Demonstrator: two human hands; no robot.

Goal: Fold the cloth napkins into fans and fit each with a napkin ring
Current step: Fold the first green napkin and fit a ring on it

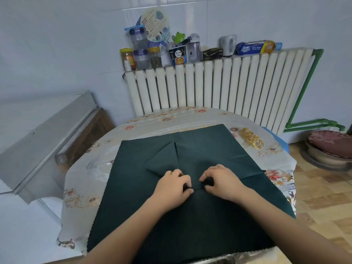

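Observation:
A large dark green cloth napkin (219, 149) lies spread over the round table. Near its middle the cloth is gathered into a raised fold that runs away from me. My left hand (173, 185) pinches the cloth at the near end of that fold, fingers curled. Right beside it, my right hand (221, 182) pinches the same ridge of cloth. The two hands almost touch. A pile of gold napkin rings (251, 139) lies on the table at the far right, off the napkin.
The table (85, 178) wears a glossy floral cover. A white radiator (219, 86) stands behind it with jars, bottles and boxes on top. A metal cabinet (43, 138) stands left. A covered clay pot (329, 147) sits on the floor at right.

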